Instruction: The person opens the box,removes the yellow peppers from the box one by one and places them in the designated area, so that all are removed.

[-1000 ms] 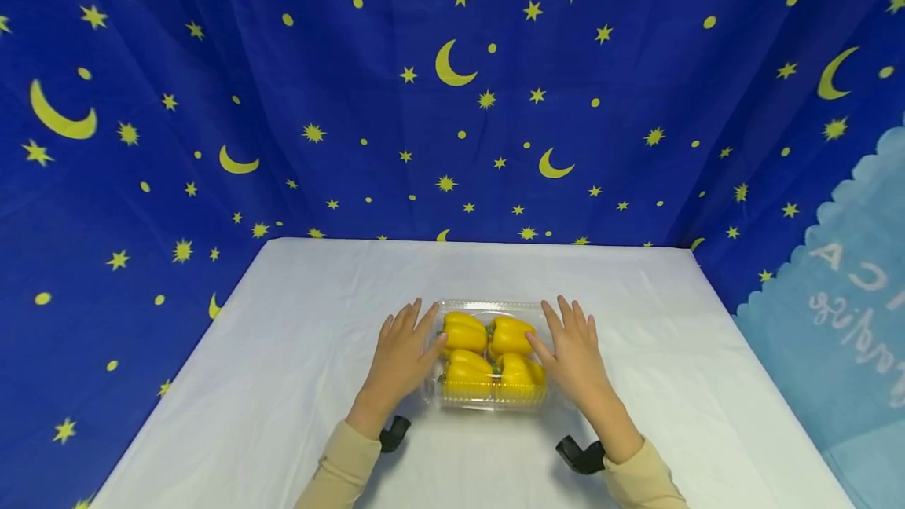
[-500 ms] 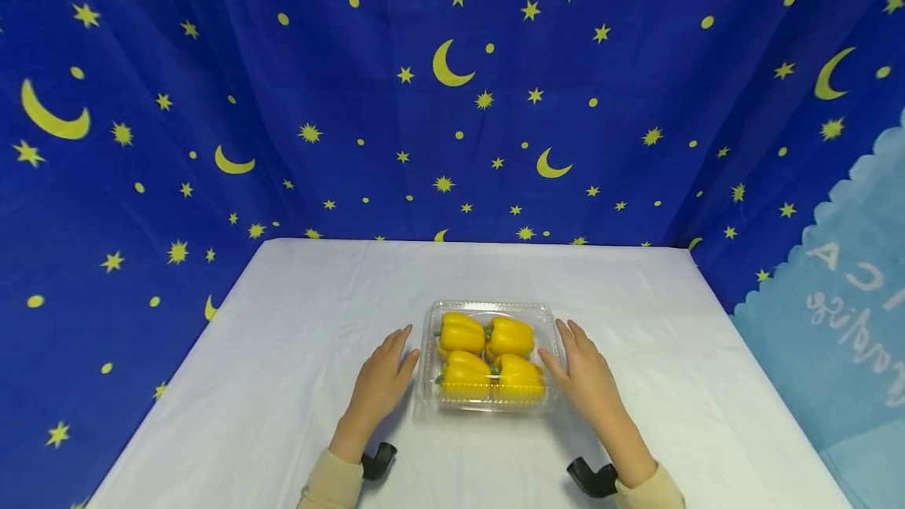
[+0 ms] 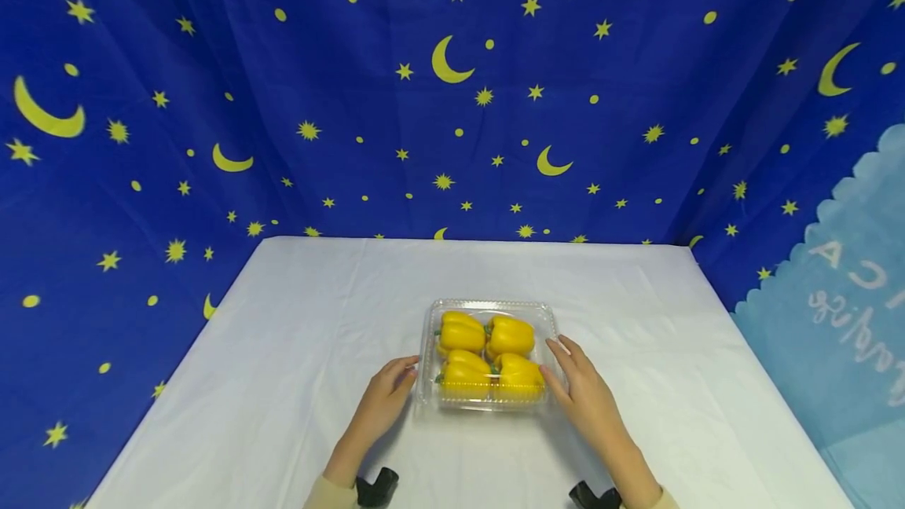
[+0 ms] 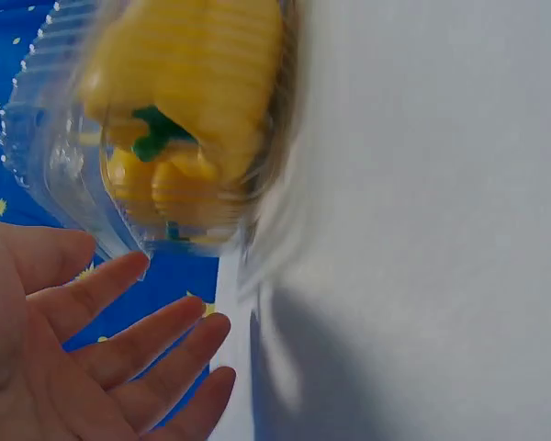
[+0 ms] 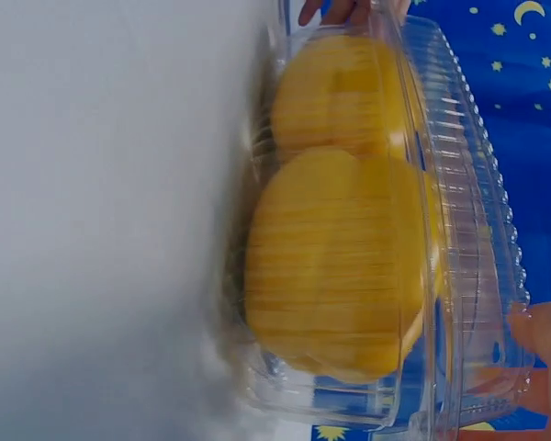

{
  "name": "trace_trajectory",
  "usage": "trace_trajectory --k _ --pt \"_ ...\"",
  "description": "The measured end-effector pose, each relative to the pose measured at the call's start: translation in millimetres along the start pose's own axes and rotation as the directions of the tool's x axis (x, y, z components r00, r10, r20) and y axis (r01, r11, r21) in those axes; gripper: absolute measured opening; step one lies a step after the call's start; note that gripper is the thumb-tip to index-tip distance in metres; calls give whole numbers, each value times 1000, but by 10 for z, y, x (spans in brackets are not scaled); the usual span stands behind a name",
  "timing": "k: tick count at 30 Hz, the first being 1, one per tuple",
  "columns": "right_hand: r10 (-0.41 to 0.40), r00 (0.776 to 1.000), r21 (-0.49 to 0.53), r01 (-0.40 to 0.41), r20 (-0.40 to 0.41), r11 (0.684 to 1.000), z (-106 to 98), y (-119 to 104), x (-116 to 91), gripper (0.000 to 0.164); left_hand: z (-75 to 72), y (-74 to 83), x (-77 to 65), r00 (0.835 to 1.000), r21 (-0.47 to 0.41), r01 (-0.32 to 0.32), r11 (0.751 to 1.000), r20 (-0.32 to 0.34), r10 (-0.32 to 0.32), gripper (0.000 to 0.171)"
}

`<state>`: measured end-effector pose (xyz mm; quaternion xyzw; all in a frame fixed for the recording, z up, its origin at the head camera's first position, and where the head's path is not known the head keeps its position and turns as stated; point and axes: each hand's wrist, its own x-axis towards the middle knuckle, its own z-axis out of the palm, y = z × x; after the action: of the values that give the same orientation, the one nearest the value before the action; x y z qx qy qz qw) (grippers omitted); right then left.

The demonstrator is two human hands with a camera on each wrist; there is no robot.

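Note:
A clear plastic clamshell box point(image 3: 498, 306) with a ridged rim sits on the white table in the head view. Several yellow bell peppers point(image 3: 463, 371) with green stems lie inside it. My left hand point(image 3: 382, 400) is at the box's left side, its fingers loosely extended; the left wrist view shows the palm and spread fingertips point(image 4: 222, 326) near a box corner. At the right side is my right hand point(image 3: 590, 399), thumb and fingertips right at the box edge. In the right wrist view its thumb point(image 5: 537, 322) overlaps the rim, and a finger shows through the plastic.
A white cloth covers the table point(image 3: 318, 297). Behind and beside it hangs a blue curtain point(image 3: 353, 85) with yellow moons and stars. Light-blue fabric point(image 3: 841, 320) with lettering hangs at the right. Black wrist mounts point(image 3: 378, 487) show under both forearms.
Both hands were over the box's sides; they have drawn outward and toward me, the left one farther down its side. The box and peppers stay in place.

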<state>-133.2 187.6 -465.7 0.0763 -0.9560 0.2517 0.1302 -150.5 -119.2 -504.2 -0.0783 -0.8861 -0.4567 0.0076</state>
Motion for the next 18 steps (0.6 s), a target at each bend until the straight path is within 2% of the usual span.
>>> trace_trajectory --k 2,4,7,9,13,15,18 --pt "-20 1000 -17 20 -7 1000 12 -10 -32 47 10 -10 -28 1000 -48 -9 999 -7 9 31" --pt "-31 999 -29 31 -11 999 24 -21 -62 45 13 -12 -53 1000 -115 12 993 -3 -13 30" --pt "-47 999 -37 47 0 998 37 -29 -108 47 2 -19 -81 997 -253 67 965 45 -57 32" --pt "-65 998 -37 65 11 997 46 -27 -135 51 -15 -32 -98 989 -357 127 925 115 -91 37" --pt "-128 991 -56 129 25 990 64 -5 -185 65 -51 -72 -126 957 -505 236 830 268 -109 48" --pt "-166 986 -66 166 19 984 79 16 -201 73 -57 -99 -136 944 -557 259 789 321 -83 53" --pt "-226 974 -90 224 -4 970 104 55 -219 82 -56 -130 -155 932 -633 259 730 362 -18 58"
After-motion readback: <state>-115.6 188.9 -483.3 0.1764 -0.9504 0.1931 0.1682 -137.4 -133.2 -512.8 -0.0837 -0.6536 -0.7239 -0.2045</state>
